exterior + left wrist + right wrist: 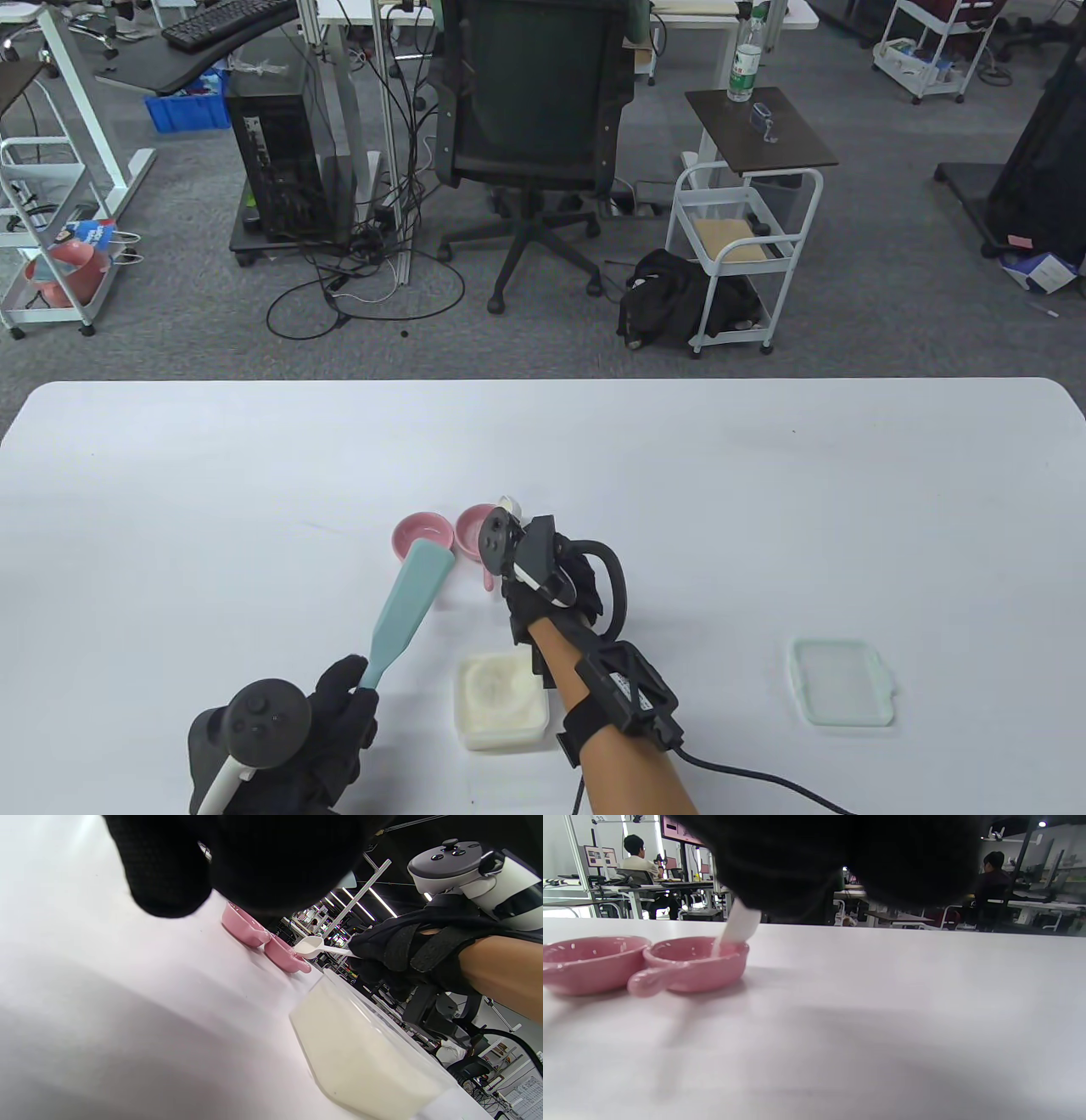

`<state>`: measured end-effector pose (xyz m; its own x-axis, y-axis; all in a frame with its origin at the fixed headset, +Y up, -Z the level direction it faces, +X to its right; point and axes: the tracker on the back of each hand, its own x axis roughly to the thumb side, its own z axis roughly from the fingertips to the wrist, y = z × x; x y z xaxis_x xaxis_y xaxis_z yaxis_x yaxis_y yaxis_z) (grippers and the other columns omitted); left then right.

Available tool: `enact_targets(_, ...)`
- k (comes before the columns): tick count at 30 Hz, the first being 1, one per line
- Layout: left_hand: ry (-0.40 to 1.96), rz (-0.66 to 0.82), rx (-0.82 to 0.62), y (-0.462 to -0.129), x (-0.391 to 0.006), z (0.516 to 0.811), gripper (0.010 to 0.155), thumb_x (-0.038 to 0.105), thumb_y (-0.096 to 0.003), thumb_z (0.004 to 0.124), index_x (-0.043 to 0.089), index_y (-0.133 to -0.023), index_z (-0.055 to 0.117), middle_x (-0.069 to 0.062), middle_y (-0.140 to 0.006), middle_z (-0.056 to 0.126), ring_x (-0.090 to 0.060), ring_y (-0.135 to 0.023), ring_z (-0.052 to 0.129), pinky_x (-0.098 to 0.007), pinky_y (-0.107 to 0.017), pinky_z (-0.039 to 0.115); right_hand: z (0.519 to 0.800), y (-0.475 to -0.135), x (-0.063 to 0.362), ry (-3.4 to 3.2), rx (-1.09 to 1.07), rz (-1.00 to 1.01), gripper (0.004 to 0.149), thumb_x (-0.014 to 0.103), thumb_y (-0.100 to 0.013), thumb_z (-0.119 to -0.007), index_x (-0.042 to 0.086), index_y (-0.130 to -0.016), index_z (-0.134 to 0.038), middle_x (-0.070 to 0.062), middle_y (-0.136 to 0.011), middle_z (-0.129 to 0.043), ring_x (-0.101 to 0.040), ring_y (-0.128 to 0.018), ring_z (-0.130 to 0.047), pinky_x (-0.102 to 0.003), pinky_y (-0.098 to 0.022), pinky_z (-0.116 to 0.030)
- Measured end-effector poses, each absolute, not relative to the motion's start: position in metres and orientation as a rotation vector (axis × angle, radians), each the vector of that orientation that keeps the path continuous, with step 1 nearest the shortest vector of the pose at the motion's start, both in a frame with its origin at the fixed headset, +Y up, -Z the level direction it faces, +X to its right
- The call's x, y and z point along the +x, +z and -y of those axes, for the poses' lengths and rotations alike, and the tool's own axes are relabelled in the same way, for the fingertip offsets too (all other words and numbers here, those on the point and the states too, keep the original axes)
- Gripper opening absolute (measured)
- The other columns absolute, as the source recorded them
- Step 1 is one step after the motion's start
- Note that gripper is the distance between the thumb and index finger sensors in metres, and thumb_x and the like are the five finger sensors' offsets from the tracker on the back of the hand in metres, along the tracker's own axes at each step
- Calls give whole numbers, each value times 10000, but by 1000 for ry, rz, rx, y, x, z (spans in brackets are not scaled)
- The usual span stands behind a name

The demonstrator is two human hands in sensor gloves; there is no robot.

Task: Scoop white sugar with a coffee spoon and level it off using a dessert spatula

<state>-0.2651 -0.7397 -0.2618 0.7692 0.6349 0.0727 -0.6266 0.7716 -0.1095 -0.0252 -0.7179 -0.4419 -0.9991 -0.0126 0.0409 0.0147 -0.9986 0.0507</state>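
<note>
The room behind is an open office with grey carpet: a black office chair (534, 127), a computer tower (276, 161) with loose cables, and a small white cart (742, 255) beside a black bag.

In front of me the white worktop (170, 509) carries everything for the task. The sugar container (499, 700) stands open near the bottom edge, and its lid (842, 694) lies well apart to the right. Two pink dishes (422, 536) touch each other further away.

My right hand (551, 594) is over the right pink dish (695, 961), and its fingers pinch the handle of the white spoon (312, 946). The bowl of the spoon is just above this dish, and I cannot tell if sugar is in it. My left hand (335, 722) grips the handle of the light blue spatula (411, 607), the blade pointing up toward the dishes.

I judge that the scooping is done, because the spoon is away from the container. Whether the levelling is finished I cannot say; the spatula is near but not touching the spoon.
</note>
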Motion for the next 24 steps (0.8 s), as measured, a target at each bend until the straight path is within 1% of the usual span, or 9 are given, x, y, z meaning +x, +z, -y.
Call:
enact_targets(19, 683, 103, -86, -262, -266, 739, 631, 385, -637, 571, -19, -1122, 562, -25, -629, 1002, -75, -268, 1018, -453, -524, 900, 722, -440, -33, -3064, -91, 22, 415, 298, -665, -601, 13, -912, -775, -99, -473, -947, -11, -144, -861, -301, -222, -926)
enact_targets(21, 684, 102, -87, -262, -266, 739, 631, 386, -637, 571, -16, -1122, 562, -24, -629, 1002, -74, -268, 1018, -452, -526, 900, 722, -440, -36, -3057, -110, 22, 415, 303, -665, -604, 18, -915, -774, -97, -476, -948, -11, -148, -863, -299, -226, -928)
enact_targets(24, 683, 98, -91, -262, -266, 739, 632, 386, -638, 571, -19, -1123, 561, -25, -631, 1001, -75, -269, 1018, -453, -526, 899, 720, -438, -39, -3055, -128, -31, 413, 325, -660, -629, 40, -916, -784, -90, -481, -958, -8, -147, -872, -295, -231, -933)
